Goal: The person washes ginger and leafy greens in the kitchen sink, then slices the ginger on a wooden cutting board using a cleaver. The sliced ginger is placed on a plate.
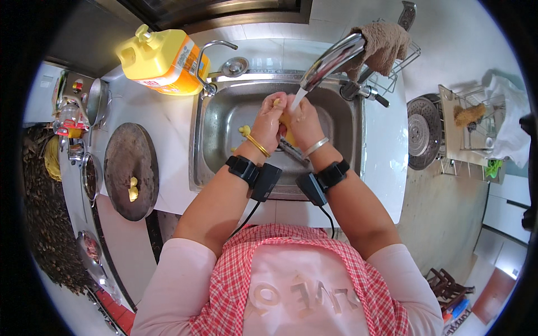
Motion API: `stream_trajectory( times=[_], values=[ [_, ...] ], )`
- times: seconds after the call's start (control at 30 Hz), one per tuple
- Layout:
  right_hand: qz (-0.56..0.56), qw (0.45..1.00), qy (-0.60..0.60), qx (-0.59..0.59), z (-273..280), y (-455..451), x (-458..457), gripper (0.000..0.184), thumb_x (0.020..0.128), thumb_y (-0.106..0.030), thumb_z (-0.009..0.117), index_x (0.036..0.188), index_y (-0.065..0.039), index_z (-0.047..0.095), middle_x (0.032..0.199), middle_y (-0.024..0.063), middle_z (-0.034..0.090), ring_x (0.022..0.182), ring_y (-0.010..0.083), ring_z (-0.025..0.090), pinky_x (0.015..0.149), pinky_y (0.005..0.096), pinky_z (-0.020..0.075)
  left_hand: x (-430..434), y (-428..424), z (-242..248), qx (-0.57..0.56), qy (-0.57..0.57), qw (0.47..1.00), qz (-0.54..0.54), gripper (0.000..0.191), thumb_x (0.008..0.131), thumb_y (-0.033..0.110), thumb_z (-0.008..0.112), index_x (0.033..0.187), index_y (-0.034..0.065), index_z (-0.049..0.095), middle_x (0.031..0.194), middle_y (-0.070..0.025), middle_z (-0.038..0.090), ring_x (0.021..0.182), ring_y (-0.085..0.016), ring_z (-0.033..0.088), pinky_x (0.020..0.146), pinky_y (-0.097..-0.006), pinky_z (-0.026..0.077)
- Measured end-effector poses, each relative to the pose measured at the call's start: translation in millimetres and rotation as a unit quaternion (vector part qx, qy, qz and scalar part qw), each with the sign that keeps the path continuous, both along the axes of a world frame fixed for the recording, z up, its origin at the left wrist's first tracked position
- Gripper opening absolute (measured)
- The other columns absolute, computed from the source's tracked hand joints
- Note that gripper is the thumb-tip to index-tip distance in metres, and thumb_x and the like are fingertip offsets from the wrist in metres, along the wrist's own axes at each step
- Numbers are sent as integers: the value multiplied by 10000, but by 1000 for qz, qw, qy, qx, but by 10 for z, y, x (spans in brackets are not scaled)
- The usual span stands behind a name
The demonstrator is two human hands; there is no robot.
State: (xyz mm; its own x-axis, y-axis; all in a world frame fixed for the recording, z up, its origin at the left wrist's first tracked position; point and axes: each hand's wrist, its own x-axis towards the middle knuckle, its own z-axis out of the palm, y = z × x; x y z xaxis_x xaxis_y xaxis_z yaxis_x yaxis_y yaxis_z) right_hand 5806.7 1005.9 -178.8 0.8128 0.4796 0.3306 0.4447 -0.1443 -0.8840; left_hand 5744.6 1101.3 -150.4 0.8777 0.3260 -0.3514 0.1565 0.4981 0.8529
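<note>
Both hands are close together over the stainless steel sink [218,138], in the stream of running water [297,99] from the chrome faucet [330,63]. My left hand [270,119] has its fingers curled on a small pale yellow piece [276,102], which looks like ginger. Beside it my right hand [303,117] is bent under the water; its fingertips are hidden. Something yellow [286,121] shows between the hands, partly covered by them. Below them in the sink lies a dark, narrow, elongated object [294,152]. More knobbly ginger [244,130] rests on the sink floor at left.
Left of the sink are a round chopping board [130,168] with ginger pieces [133,190] and a yellow detergent jug [164,63]. A slim second tap [201,59] stands at the sink's back-left corner. A brown cloth [380,44] hangs over the faucet.
</note>
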Motion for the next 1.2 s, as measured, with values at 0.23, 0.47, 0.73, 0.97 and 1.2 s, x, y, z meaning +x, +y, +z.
stream_trajectory(
  times=[0.23,0.47,0.73,0.97,1.2],
  values=[
    [37,908,362,208,87,185,-64,253,974,-188,496,1078,28,577,983,138,637,840,247,613,770,368,506,-375,61,34,-96,9,992,-76,346,1014,345,482,1258,102,511,1135,-35,621,1037,-173,620,817,-306,515],
    [127,903,409,-18,-330,312,-142,341,918,-275,587,1177,-56,603,1142,57,635,1000,180,616,820,376,498,-762,831,-80,499,195,841,-77,268,938,262,582,1176,142,599,1035,-60,685,867,-197,677,778,-412,495],
    [296,847,7,-441,-1172,775,-498,294,849,-253,597,1022,-27,671,1008,237,661,991,413,611,869,450,496,-1809,1263,-188,772,215,558,-217,379,895,296,607,1265,221,576,1004,-8,671,1028,-225,584,1050,-604,232],
    [407,777,-19,-480,-1384,1622,-991,430,796,-66,587,1224,-25,594,1234,243,589,1217,377,525,993,448,456,-2901,1757,226,810,253,528,-10,431,867,278,644,1270,158,552,932,-14,614,996,-205,572,1038,-558,277],
    [401,715,-71,-568,-1567,1939,-1273,526,789,-16,633,1297,-69,506,1299,250,509,1178,374,535,987,419,459,-3477,2555,337,816,359,429,143,437,865,207,621,1287,138,534,979,-60,619,1012,-256,557,1031,-507,311]
  ],
)
